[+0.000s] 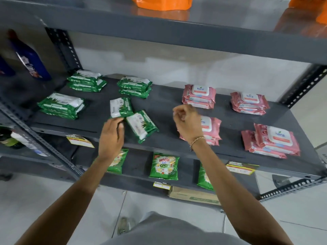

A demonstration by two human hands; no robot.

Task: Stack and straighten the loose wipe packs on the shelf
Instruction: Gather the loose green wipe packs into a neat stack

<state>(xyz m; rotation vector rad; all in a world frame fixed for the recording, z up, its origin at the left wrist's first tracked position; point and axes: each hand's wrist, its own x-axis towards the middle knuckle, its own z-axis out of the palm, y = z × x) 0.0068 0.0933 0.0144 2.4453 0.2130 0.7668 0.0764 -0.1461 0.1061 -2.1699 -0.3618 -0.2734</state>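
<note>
Two loose green wipe packs lie askew mid-shelf on the grey shelf (164, 101): one green pack (121, 107) has its near edge pinched by my left hand (111, 137), the other green pack (141, 125) lies tilted just right of it. Three neat green stacks sit behind: back left (86, 80), front left (62, 105), back middle (134, 86). My right hand (187, 123) hovers loosely curled and holds nothing, in front of a pink stack (211, 129). Other pink stacks sit at back (199, 96), back right (248, 103) and front right (272, 141).
A dark blue bottle (30, 59) stands on the neighbouring shelf at left. Green detergent pouches (164, 166) stand on the shelf below, with a cardboard box (193, 196) under them. Orange bags (161, 3) rest on the shelf above. Slotted steel uprights frame both sides.
</note>
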